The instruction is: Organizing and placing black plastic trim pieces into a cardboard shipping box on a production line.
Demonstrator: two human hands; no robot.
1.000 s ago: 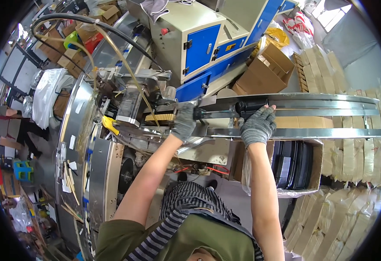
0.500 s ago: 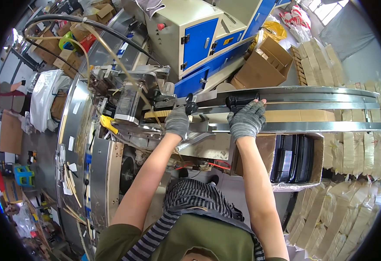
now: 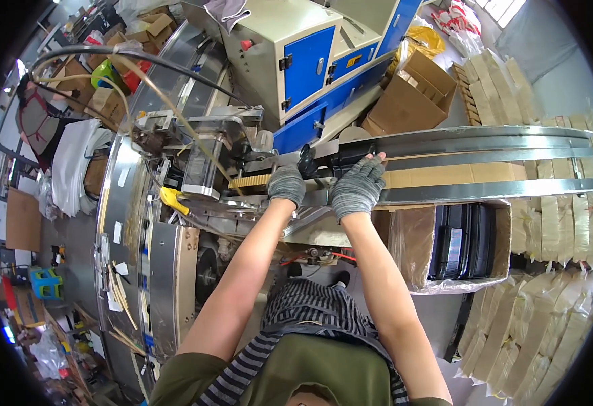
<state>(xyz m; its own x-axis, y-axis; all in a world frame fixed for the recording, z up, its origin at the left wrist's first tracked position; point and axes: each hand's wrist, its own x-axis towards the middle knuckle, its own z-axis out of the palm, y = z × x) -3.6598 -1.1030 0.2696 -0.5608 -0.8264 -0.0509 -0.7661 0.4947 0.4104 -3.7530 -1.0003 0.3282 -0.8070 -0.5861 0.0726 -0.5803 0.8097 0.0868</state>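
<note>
My left hand (image 3: 286,186), in a grey knit glove, is closed in a fist-like curl at the machine end of the rails. It is beside a black knob (image 3: 306,162); what its fingers hold, if anything, is hidden. My right hand (image 3: 359,188), gloved with bare fingertips, lies with fingers stretched along a black plastic part (image 3: 352,154). That part sits in the metal guide rails (image 3: 472,154), its left end near the knob. Left of my left hand, a yellowish ribbed strip (image 3: 250,181) runs into the machine head (image 3: 202,159).
An open carton (image 3: 408,250) with black plastic cases (image 3: 460,240) stands below the rails. Wrapped beige bundles (image 3: 547,331) are stacked at right. Blue-doored cabinets (image 3: 310,61) and a cardboard box (image 3: 411,95) are behind. A hose (image 3: 168,74) arches over the machine.
My right hand and the black part have slid left along the rails, closer to the knob. My left hand has shifted slightly right within the picture, as the view itself moved a little.
</note>
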